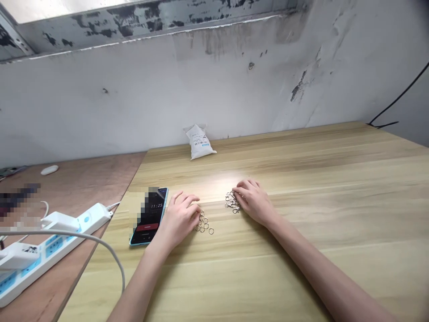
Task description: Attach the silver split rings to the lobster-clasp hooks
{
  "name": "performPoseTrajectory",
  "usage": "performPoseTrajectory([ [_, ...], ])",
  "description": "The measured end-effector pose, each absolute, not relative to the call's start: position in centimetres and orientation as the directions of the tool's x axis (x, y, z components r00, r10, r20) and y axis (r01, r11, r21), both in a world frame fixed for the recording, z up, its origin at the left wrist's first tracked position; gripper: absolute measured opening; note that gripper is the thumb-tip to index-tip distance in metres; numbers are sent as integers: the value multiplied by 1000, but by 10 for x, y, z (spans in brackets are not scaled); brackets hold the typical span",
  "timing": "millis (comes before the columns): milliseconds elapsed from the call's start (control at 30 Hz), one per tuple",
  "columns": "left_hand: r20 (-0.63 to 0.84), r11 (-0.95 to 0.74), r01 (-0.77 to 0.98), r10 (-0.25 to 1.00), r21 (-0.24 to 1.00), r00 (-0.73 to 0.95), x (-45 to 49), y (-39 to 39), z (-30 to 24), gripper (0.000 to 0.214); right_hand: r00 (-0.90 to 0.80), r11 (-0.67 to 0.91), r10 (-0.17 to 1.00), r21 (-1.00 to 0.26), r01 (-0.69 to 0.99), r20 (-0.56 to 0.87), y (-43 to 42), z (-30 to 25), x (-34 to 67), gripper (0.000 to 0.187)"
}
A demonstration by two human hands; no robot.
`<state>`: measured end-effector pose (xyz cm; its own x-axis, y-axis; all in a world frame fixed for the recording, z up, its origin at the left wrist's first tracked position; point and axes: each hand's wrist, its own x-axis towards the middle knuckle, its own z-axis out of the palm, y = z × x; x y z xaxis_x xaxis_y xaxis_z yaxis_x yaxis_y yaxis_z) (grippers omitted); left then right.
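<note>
1. Pouch [197, 142], white, leans against the wall [100, 112] at the far edge of the wooden table [301, 255]; I cannot tell what it holds.
2. Metal rings [203, 222], mid-frame, lie just beside my left hand [179, 219], its fingers [187, 200] slightly apart, holding nothing.
3. Lobster clasps [232, 201], just right of the rings, point every way under my right hand [254, 201], its fingers [243, 190] together, resting, not clamped.

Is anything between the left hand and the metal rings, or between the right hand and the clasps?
Nothing visible: the left hand lies against the small metal rings, and the right hand rests on the metal clasps.
</note>
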<state>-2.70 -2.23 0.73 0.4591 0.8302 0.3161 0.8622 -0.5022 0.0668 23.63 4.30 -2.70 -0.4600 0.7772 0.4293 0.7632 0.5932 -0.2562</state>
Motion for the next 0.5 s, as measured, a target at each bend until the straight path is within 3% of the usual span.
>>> performPoseTrajectory([
  [167,274,-429,840,896,334,349,-29,-44,1,18,-486,604,776,-251,757,401,35,-33,232,29],
  [233,279,-319,854,936,410,216,-25,-58,-9,36,-464,587,794,-299,752,392,33,-33,229,32],
  [333,216,-252,903,959,349,184,-11,-69,-25,79,-533,634,766,-288,718,359,32,-33,222,48],
  [400,175,-255,915,962,312,209,-1,-67,-32,80,-632,705,706,-236,669,318,31,-33,219,53],
  [500,155,-306,909,950,285,271,12,-49,-35,60,-697,748,662,-197,633,275,31,-34,217,43],
])
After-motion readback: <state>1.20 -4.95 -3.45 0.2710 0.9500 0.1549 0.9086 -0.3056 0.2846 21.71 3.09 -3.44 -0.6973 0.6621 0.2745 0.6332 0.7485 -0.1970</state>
